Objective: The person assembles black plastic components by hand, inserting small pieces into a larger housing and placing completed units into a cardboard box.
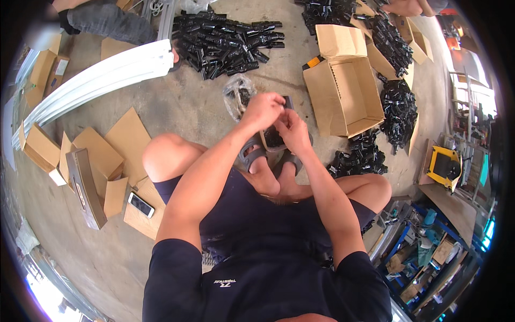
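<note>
My left hand (263, 111) and my right hand (294, 132) meet in front of my feet, fingers pinched together. A small black part (288, 102) shows between them; its exact kind is too small to tell. The right hand's fingers close on its near end, and the left fingertips are at its side. Whether the left fingers also pinch something smaller is hidden. Just below the hands, between my sandals, lies a container with dark small pieces (274, 138), partly covered by the right hand. A clear plastic bag (237, 95) with dark pieces lies beside my left hand.
A heap of black parts (220, 45) lies ahead, with another heap (398, 115) at right. Beside that stands an open cardboard box (343, 96). White long profiles (107, 75), cardboard pieces (99, 153) and a phone (141, 205) are at left. Other people sit at the far edges.
</note>
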`<state>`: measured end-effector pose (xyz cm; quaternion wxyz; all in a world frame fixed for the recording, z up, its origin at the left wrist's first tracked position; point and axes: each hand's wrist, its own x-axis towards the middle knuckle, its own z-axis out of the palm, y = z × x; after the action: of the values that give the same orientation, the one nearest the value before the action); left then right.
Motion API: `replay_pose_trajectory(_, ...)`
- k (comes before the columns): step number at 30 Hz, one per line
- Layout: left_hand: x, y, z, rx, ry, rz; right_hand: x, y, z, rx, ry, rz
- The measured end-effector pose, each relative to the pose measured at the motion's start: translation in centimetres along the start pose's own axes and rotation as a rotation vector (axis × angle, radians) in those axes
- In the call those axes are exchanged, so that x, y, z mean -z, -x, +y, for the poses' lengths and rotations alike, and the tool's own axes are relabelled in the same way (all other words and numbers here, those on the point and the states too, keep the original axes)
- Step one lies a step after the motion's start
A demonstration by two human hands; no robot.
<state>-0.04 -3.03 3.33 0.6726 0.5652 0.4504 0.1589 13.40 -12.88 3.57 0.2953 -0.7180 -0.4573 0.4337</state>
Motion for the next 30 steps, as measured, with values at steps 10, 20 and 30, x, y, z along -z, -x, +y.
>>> replay_pose_trajectory(10,-1.9,1.2,-1.7,0.241,-0.585,-0.622,9.6,6.0,-1.1,0.223,0.542,-0.256)
replay_pose_trajectory(20,-5.1,8.4,-4.8,-0.073,-0.886,-0.965,6.5,7.8,4.0,0.251,0.597,-0.456)
replay_pose_trajectory(30,9.2,-1.4,-4.7,0.414,-0.733,0.638,9.2,5.7,2.4,0.150,0.379,-0.451)
